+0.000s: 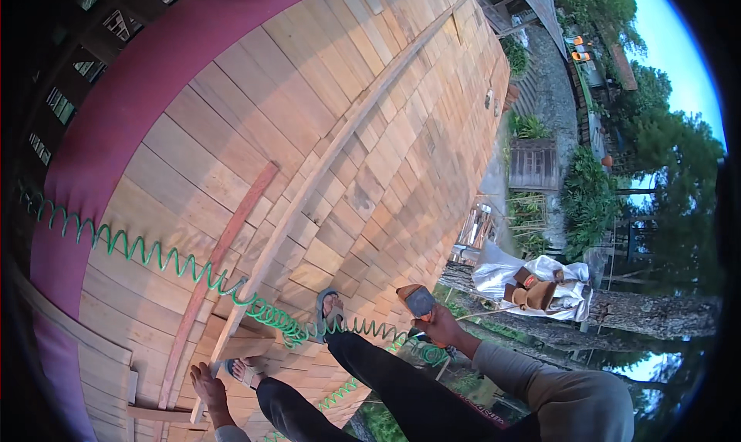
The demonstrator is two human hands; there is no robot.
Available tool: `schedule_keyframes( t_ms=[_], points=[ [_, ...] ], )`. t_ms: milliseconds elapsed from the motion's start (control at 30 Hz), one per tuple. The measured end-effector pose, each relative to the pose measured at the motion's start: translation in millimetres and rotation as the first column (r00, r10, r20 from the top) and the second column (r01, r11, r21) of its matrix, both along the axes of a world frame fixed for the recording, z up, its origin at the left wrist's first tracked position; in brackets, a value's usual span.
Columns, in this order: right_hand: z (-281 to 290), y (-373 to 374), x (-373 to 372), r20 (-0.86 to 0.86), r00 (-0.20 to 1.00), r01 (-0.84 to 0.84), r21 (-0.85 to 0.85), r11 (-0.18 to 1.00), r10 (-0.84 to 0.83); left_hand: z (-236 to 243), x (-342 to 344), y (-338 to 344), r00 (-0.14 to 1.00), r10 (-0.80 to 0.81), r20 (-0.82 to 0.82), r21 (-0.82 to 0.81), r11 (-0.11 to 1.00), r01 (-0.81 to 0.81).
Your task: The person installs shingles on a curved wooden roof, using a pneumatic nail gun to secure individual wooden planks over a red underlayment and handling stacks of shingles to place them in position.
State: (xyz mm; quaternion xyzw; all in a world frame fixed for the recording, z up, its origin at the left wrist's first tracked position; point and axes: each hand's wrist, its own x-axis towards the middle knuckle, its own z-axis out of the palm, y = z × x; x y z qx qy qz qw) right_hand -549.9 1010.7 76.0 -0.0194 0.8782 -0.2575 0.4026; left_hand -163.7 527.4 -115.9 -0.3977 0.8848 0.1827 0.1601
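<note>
My left hand grips a long pale wooden strip lying across rows of wooden shingles on a sloped roof. My right hand is closed on a boxy tool with a blue-grey and tan face; the rest of it is partly hidden. A reddish wooden strip lies left of the pale one. Green coiled hose crosses the strips and runs beside my sandalled feet toward my right hand.
A maroon band runs along the roof's left side, and another long batten continues up the slope. Beyond the right edge are a silver sheet holding brown items, tree trunks, plants and a paved path far below.
</note>
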Motion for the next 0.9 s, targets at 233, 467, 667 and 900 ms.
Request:
schedule_keyframes(
  t_ms=[233,467,667,900],
  points=[
    [-140.2,-121.9,-56.5,0.360,0.815,0.546,-0.216,0.809,-0.454,10.7,-33.5,-45.9,0.963,-0.111,0.246,0.226,0.973,0.054],
    [-181.9,-200.4,-43.2,0.436,0.842,0.426,-0.178,0.887,-0.317,-14.4,-1.0,-31.0,0.972,0.234,-0.014,0.121,0.965,-0.231],
    [-191.8,-263.2,-42.9,0.430,0.807,0.517,-0.184,0.836,-0.405,-10.4,-4.7,0.3,0.956,0.285,-0.070,0.027,0.958,-0.284],
    [-190.7,-243.8,2.3,0.453,0.773,0.579,-0.217,0.786,-0.444,-1.5,-4.3,14.7,0.950,0.303,-0.078,0.005,0.953,-0.303]
  ],
)
